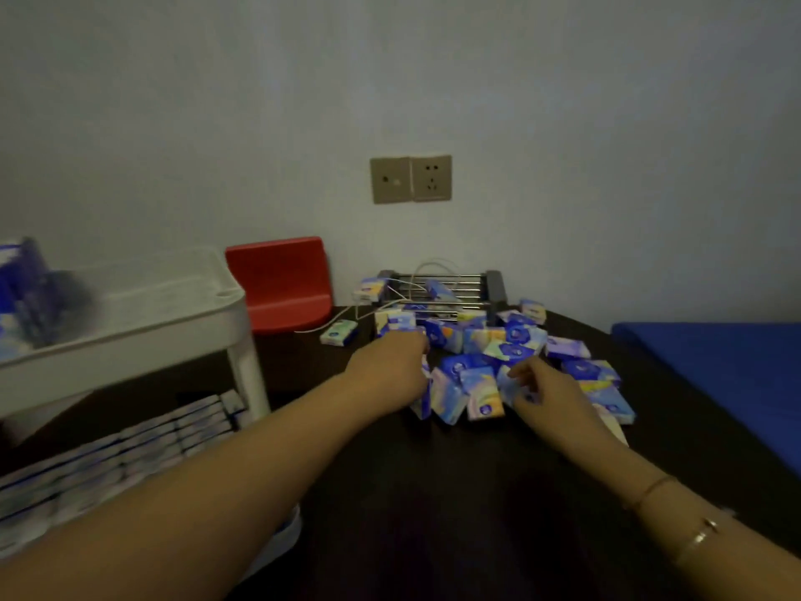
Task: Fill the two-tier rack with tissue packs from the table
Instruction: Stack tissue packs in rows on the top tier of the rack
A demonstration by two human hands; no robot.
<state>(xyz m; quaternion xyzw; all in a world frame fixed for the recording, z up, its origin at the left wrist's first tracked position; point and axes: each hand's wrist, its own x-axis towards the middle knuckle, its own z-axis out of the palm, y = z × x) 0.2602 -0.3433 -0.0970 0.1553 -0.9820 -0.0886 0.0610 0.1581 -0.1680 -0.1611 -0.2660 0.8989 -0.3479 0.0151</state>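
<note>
Head view: both hands' fingers grip upright tissue packs (450,394) w/ long axes vertical, rack (130,314) at left.

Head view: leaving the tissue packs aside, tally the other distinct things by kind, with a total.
Hands: 2, the left hand and the right hand, both in the pile of tissue packs
Two-tier white rack: 1
Red chair: 1
Metal wire rack: 1
Wall outlet plates: 2
Blue mat: 1
Dark table: 1
Total: 9

Dim room; pale wall (390,80) with beige socket plates (410,180); red chair (279,284) and blue mattress (728,366) flank dark table (433,492)
</note>
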